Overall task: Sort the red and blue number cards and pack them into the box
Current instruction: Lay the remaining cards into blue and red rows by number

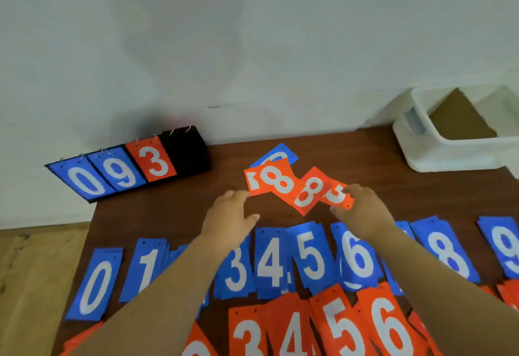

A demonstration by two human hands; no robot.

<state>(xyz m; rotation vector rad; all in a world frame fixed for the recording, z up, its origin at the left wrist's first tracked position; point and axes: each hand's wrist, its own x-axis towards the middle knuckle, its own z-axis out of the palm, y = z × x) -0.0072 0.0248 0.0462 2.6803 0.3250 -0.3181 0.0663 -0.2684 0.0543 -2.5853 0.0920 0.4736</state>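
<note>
A loose heap of red number cards [280, 184] lies mid-table, with a blue card [280, 152] partly under its far side. My right hand [362, 209] pinches the rightmost red card [338, 195] of the heap between thumb and fingers. My left hand [231, 215] hovers just left of the heap, fingers loosely spread, holding nothing. A row of blue card stacks [269, 263] from 0 to 9 runs across the table near me. Below it lies a row of red card stacks [337, 324]. The white box [449, 153] stands at the far right.
A black flip scoreboard [129, 167] showing blue 0, blue 9 and red 3 leans against the white wall at the far left. The brown table [168, 209] ends at the left over a light wooden floor [36, 271].
</note>
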